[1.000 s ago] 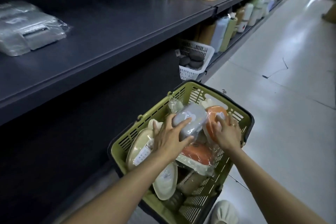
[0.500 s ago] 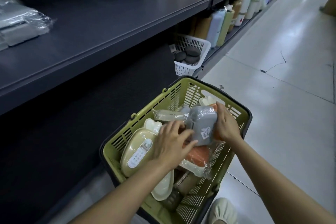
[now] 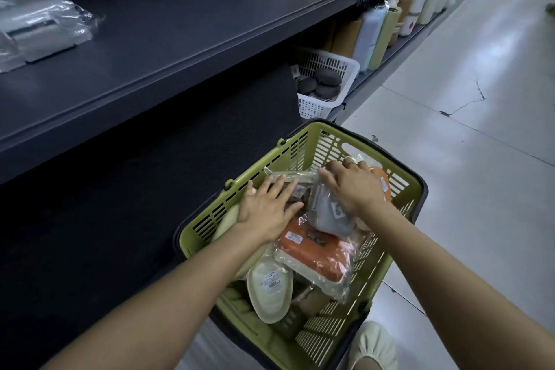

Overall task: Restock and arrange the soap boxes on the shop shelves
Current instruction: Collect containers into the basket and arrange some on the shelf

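Fingers of my left hand [image 3: 267, 207] lie spread flat on the wrapped soap boxes in the green basket [image 3: 303, 153]; my right hand [image 3: 354, 183] curls over a grey soap box [image 3: 330, 216] above an orange one [image 3: 312, 252]. Beside me runs a dark shelf [image 3: 168, 39] holding wrapped packs [image 3: 39, 27], over a pale, cracked tiled floor [image 3: 468, 117]
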